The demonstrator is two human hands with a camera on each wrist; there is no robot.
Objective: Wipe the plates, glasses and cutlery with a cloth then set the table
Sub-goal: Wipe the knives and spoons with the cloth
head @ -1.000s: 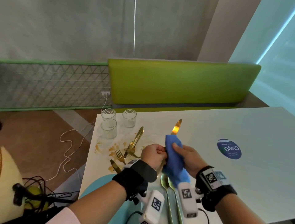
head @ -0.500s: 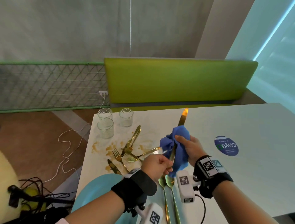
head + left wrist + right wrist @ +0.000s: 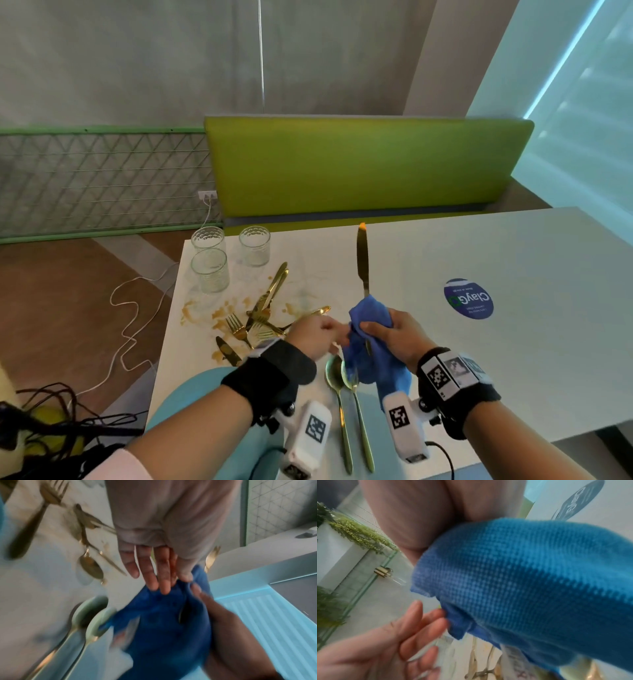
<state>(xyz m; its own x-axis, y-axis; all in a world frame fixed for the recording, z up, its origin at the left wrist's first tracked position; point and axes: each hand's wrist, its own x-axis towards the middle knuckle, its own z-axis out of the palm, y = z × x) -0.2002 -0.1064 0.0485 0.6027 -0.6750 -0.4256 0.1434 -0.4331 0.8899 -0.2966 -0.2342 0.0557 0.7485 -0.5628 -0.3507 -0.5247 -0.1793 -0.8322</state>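
Observation:
My right hand (image 3: 394,329) grips the blue cloth (image 3: 368,315) bunched around the handle of a gold knife (image 3: 362,260), whose bare blade points up and away. My left hand (image 3: 315,334) is just left of the cloth. In the left wrist view its fingers (image 3: 154,574) are straight, tips touching the cloth (image 3: 163,628). The cloth (image 3: 530,574) fills the right wrist view, where the left hand (image 3: 402,642) is blurred. Two gold spoons (image 3: 339,373) lie below my hands beside a teal plate (image 3: 191,394).
Three glasses (image 3: 209,270) stand at the white table's (image 3: 513,377) far left corner. Gold forks and other cutlery (image 3: 263,315) lie piled among brown stains, with a dirty knife (image 3: 227,349) nearby. A blue sticker (image 3: 468,298) is on the right. A green bench (image 3: 359,164) stands behind; cables trail on the floor.
The cloth has slid down from the blade to the handle, baring the blade, which now stands more upright. My left hand has left the handle's end and moved up beside the cloth.

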